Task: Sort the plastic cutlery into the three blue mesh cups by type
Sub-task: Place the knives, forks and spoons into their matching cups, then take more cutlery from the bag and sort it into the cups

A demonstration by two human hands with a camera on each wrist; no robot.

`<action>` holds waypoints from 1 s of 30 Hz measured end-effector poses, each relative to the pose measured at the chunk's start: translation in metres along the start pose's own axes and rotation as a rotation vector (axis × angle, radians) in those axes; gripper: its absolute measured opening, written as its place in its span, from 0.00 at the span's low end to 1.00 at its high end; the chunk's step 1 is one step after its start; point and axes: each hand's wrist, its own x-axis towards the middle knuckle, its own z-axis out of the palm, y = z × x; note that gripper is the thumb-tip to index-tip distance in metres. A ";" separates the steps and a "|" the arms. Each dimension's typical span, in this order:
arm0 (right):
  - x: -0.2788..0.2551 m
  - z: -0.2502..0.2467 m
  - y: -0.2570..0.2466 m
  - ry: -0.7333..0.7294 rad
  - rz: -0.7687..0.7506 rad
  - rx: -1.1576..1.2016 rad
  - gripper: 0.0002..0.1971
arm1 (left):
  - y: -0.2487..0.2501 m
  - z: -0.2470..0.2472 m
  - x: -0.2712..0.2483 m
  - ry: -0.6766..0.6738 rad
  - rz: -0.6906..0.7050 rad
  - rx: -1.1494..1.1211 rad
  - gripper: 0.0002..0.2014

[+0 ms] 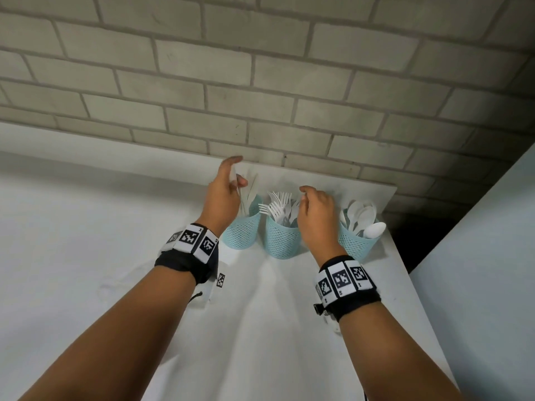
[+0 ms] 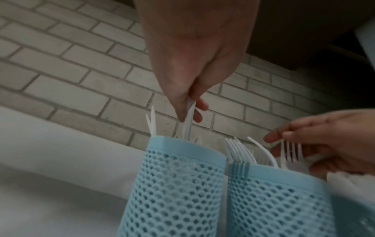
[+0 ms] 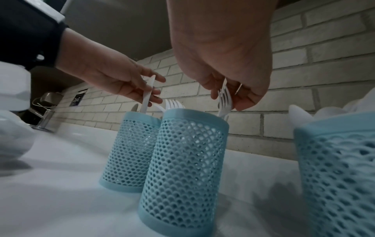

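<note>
Three blue mesh cups (image 1: 282, 240) stand near the table (image 1: 86, 256) back edge, close to the brick wall (image 1: 260, 82). Left hand (image 1: 224, 188) pinches a knife (image 3: 147, 94) in the left cup. Right hand (image 1: 317, 211) pinches a fork (image 3: 224, 100) over the middle cup.

A white surface (image 1: 260, 328) runs up to a pale brick wall (image 1: 260, 82). Three blue mesh cups stand directly on it in a row near the wall: the left cup (image 1: 241, 231) and the middle cup (image 1: 282, 241) just beside each other, the right cup (image 1: 357, 241) a little apart near the surface's right edge. Each stands upright, with white plastic cutlery inside.
</note>
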 end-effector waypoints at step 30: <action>-0.088 0.036 -0.152 -0.795 -0.375 0.179 0.40 | 0.002 -0.148 -0.115 0.120 -0.695 0.581 0.25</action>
